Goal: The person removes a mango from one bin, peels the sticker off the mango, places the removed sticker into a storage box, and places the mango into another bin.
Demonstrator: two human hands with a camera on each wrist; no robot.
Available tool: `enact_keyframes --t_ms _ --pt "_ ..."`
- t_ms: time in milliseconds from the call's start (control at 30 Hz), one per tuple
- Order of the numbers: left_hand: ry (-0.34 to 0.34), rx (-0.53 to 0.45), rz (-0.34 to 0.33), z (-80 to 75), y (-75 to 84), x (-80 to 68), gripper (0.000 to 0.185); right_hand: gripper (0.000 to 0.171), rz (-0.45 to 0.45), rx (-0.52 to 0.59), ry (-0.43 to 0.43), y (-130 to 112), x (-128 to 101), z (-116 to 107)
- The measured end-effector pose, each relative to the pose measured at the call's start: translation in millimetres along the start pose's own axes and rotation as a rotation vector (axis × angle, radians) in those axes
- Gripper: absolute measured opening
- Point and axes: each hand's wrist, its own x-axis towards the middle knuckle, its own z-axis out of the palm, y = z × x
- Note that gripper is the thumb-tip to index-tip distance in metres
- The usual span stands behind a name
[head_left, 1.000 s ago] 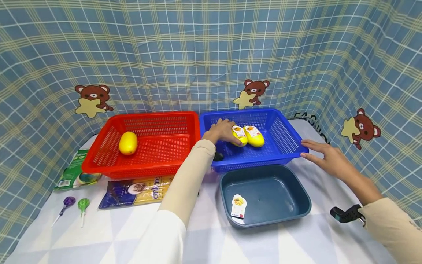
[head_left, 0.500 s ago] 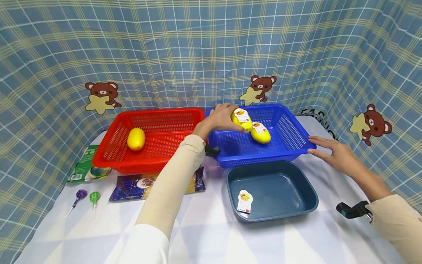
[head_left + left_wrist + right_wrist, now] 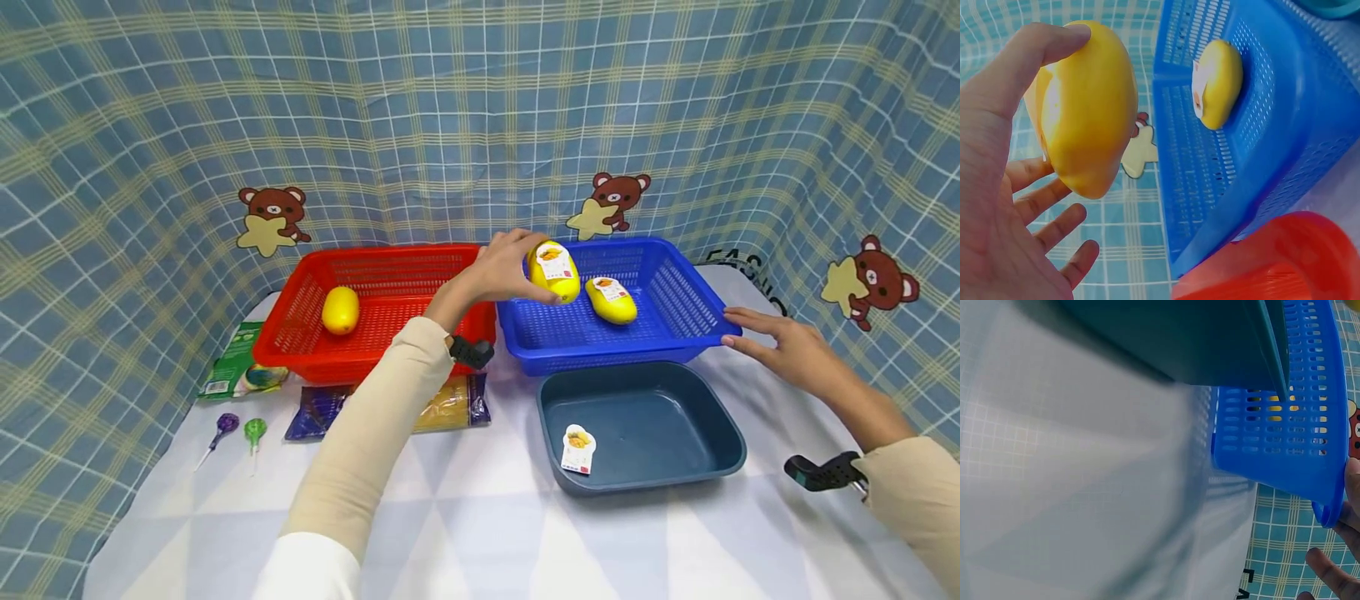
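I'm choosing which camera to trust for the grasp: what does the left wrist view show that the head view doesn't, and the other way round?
Only the left wrist view shows the grip close up: the thumb over the held mango's top, the other fingers spread loosely below.

Only the head view shows the right hand at the blue basket's corner, the mango in the red basket, the teal tub and the lollipops.

Both show the left hand holding a mango, with a second mango lying in the blue basket.
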Motion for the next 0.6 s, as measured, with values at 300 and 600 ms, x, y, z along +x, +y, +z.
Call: enact_keyframes --t_ms 300,600 --pt "0.031 0.023 0.072 -11.0 10.2 -34.8 0.097 0.06 0.015 -0.014 -0.02 -1 0 2" --pt "0.069 0.016 0.096 -19.7 6.9 -77.2 0.097 0.062 0.022 -0.022 -0.036 -2 0 1"
